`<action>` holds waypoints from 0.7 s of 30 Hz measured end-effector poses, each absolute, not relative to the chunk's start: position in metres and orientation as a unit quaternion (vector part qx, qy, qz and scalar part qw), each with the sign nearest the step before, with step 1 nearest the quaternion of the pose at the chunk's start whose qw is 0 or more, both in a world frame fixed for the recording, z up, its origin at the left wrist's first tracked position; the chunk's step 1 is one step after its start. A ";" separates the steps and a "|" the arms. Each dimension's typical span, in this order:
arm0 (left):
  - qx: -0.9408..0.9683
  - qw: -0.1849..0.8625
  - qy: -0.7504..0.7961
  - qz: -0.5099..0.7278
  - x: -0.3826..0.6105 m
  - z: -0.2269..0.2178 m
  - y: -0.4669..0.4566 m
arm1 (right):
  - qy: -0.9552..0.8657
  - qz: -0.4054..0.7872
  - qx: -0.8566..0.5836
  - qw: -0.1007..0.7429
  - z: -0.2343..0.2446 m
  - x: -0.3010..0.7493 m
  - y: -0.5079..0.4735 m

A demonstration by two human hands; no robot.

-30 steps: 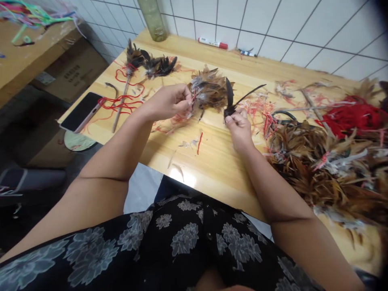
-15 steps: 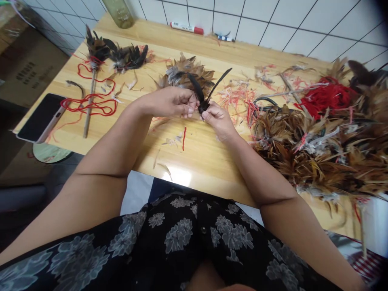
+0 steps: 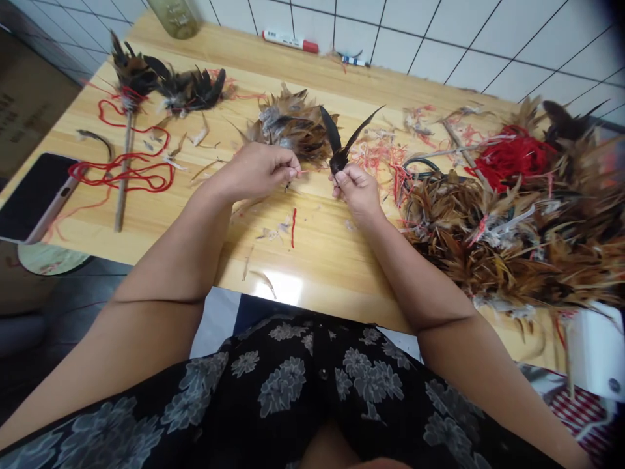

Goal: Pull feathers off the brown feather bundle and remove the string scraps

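Observation:
My right hand (image 3: 360, 190) is closed in a pinch round the base of a small bunch of dark feathers (image 3: 338, 158), whose two long tips spread upward in a V. To its left, my left hand (image 3: 268, 170) is pinched shut with a short bit of thin red thread poking out at the fingertips. A gap lies between the two hands. Just behind them rests a pile of brown feathers (image 3: 293, 124). A short piece of red cord (image 3: 293, 228) and a few loose feather scraps lie on the wooden table (image 3: 322, 267) in front of the hands.
At left are a phone (image 3: 34, 195), a feathered stick (image 3: 125, 176) with looped red yarn (image 3: 146, 176), and dark feathers (image 3: 190, 91). A large heap of brown feathers (image 3: 508, 254) and red yarn (image 3: 517, 156) fill the right. Markers (image 3: 290, 40) lie by the tiled wall.
My hands have moved apart: the left drew away leftward with the thread, while the right keeps the dark feathers, now a little further right. The view has shifted slightly.

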State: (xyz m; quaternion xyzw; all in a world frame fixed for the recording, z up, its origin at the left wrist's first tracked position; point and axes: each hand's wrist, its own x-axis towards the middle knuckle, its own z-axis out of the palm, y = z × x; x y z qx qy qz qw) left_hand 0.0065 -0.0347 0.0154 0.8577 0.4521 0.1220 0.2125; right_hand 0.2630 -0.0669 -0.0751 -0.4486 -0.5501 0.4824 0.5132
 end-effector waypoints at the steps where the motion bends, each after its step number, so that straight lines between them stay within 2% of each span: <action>1: 0.862 0.210 0.444 0.126 0.006 0.016 -0.035 | -0.554 0.469 -0.458 0.512 -0.075 0.264 -0.066; 11: 0.925 0.217 0.291 0.116 0.036 0.013 -0.064 | -0.641 0.217 -0.566 0.470 -0.089 0.272 -0.067; 18: 0.941 0.164 0.249 0.160 0.053 0.009 -0.082 | -0.693 0.155 -0.597 0.373 -0.089 0.268 -0.078; 21: 0.933 0.180 0.231 0.210 0.049 0.009 -0.078 | -0.704 0.152 -0.595 0.356 -0.084 0.268 -0.080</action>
